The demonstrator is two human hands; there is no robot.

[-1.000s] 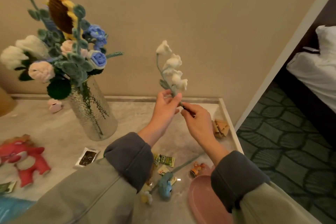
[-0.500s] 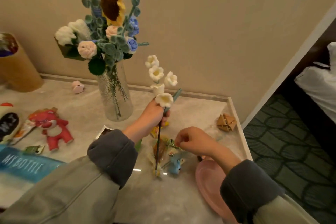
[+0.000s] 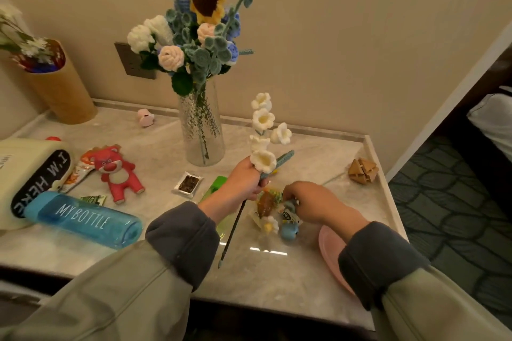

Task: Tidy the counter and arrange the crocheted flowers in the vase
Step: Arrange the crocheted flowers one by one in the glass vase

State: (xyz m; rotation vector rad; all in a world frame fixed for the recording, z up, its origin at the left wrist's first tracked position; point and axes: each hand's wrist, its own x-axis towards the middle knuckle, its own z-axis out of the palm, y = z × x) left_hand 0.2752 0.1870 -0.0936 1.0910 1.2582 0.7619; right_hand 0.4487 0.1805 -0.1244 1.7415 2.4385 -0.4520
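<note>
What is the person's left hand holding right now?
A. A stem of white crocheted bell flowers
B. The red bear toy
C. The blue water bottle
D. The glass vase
A: the left hand grips the white flower stem upright, apart from the vase.

Head-worn view, angled down, close over counter (image 3: 318,163)

This looks like a hotel room or a bedroom in a home. A pale marble-look counter (image 3: 318,163) with a raised rim runs along a plain beige wall (image 3: 346,36), which carries a dark wall socket plate (image 3: 130,61) just above the counter. To the right of the counter, past a white-edged wall corner, lies dark green patterned carpet (image 3: 448,202), and beyond it a bed with white bedding (image 3: 493,122). Personal clutter lies on the counter: a red plush bear (image 3: 116,171) and a blue plastic bottle (image 3: 83,219).
</note>
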